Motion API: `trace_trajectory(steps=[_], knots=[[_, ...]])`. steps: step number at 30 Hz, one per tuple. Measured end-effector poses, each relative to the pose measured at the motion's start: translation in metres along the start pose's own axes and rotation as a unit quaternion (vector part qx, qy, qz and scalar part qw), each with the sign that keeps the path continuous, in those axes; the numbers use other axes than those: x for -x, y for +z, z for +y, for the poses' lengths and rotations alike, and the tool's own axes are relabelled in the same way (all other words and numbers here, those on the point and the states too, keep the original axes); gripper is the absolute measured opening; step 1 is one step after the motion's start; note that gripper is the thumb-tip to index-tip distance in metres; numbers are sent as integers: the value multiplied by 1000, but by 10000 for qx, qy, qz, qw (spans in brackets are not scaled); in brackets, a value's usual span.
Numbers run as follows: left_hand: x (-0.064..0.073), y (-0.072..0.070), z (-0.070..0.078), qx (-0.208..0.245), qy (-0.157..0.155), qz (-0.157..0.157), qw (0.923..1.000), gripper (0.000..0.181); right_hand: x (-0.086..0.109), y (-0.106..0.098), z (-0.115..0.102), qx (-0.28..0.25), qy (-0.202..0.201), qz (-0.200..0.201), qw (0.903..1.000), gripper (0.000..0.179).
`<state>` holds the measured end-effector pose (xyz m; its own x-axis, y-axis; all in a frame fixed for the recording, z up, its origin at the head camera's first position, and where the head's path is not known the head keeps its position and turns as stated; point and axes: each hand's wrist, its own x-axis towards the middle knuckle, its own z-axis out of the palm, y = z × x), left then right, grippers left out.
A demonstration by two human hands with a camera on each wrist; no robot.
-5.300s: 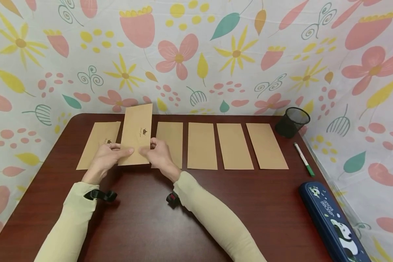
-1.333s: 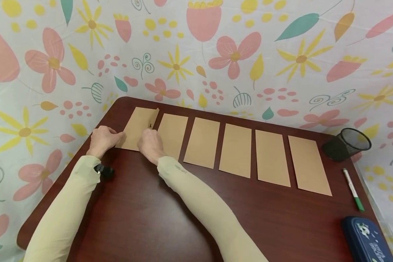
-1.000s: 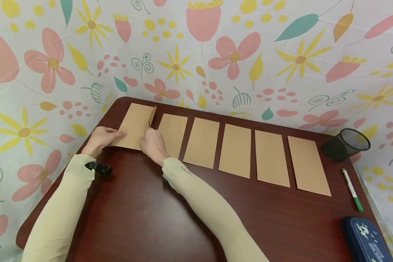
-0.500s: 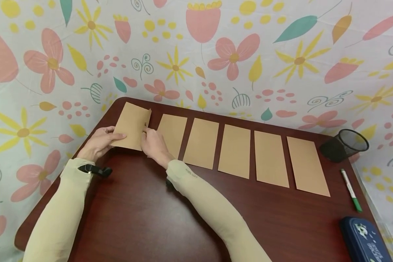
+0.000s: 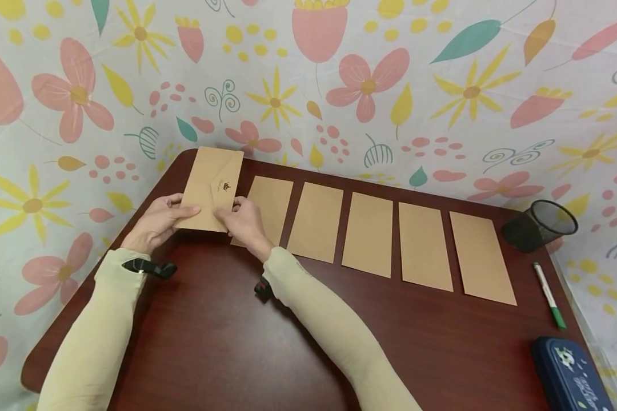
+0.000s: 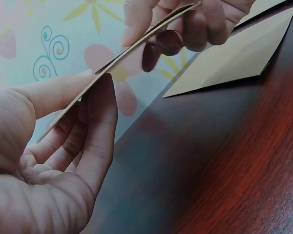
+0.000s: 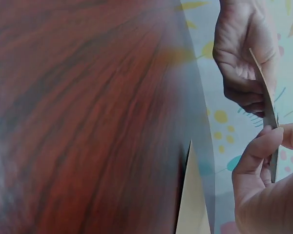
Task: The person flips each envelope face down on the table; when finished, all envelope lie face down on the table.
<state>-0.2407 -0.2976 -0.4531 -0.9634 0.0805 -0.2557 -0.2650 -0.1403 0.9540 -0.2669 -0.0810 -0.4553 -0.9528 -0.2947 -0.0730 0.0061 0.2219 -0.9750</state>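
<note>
Both hands hold a tan paper envelope [image 5: 197, 177] raised over the far left of the table; its pointed flap lies over the front and bears a small dark crown print. My left hand [image 5: 156, 222] pinches the lower left edge, thumb on the front, fingers behind. My right hand [image 5: 248, 222] pinches the lower right edge at the flap side. In the left wrist view the envelope [image 6: 110, 70] shows edge-on, gripped between the left thumb and fingers. The right wrist view also shows the envelope [image 7: 267, 105] edge-on between both hands.
Several more tan envelopes lie plain side up in a row, such as the middle one [image 5: 316, 222] and the rightmost one [image 5: 483, 257]. A black mesh pen cup [image 5: 540, 226], a green-capped marker [image 5: 549, 297] and a navy pencil case [image 5: 571, 371] sit along the table's right edge.
The head view has swung left since the oldest frame, where the hands held the second envelope, now back in the row. The leftmost envelope has been lifted and turned, its flap side now facing the camera.
</note>
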Motion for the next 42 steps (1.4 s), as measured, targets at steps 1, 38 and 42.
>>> trace_trajectory(steps=[1,38,42], knots=[[0,1,0,-8,5,22,10000,28,0,0,-1,-157,39,11,9999,27],[36,85,30,-3910,1321,2711,8696,57,10,1,-19,-1458,84,-904,9851,33],[37,83,31,-3584,1202,3013,8754,54,11,0,-23,-1236,192,-1259,9841,50]])
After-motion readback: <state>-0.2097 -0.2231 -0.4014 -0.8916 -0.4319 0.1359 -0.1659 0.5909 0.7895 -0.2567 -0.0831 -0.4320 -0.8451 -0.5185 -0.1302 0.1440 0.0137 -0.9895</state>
